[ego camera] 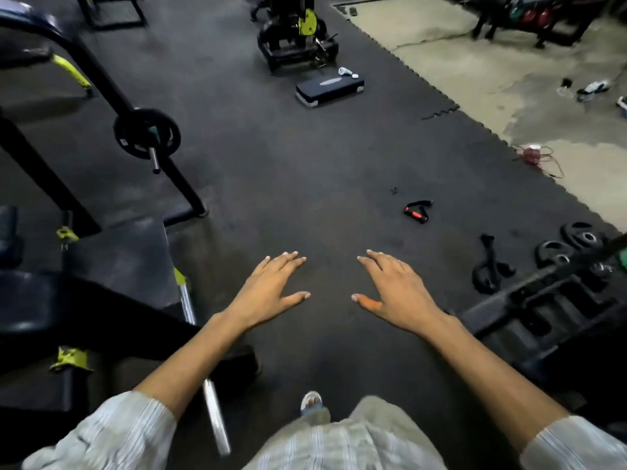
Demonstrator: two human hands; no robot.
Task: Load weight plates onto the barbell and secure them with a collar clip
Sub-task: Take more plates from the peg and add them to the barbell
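Head view: A person's left hand and right hand hang palm-down over the black rubber floor mat of a gym. The fingers of both hands are spread wide with the thumbs angled toward each other, and neither hand holds or touches anything. Pale striped sleeves cover the upper arms, and a sandalled foot shows below, between the forearms.

The chrome end of the barbell slants across the lower left and passes under the left forearm, with no plate visible on the part that shows. Loose weight plates lie flat on the mat at the right edge, just beside a black storage rack. One more plate sits on a chrome peg of the black frame at upper left. A small pale label on its face is too blurred to read.

A small black-and-red clip lies on the mat ahead of the right hand, well apart from both the barbell and the plates. A tangled black strap rests between the clip and the rack.

Farther back stand a black step platform with a white object on top and a machine with yellow-green trim. Bare concrete begins where the interlocking mat ends at upper right.
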